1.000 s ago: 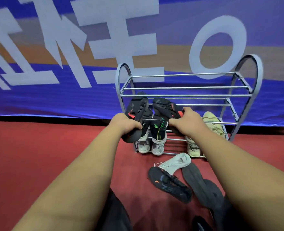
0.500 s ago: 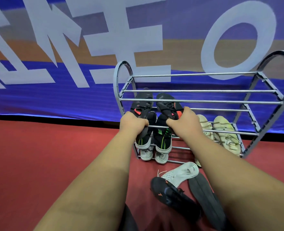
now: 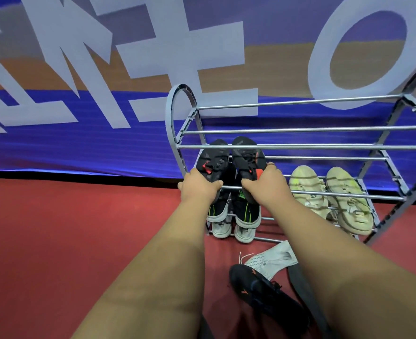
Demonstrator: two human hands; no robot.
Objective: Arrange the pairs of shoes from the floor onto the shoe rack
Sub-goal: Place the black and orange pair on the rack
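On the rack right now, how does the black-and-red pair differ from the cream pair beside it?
The black-and-red pair is dark with red accents; the cream pair is pale. The black-and-red pair is held at the heels, one shoe per hand, left hand and right hand; the cream pair lies untouched. The black-and-red pair sits at the left end of the shoe rack, the cream pair further right. Both point toes toward the banner.
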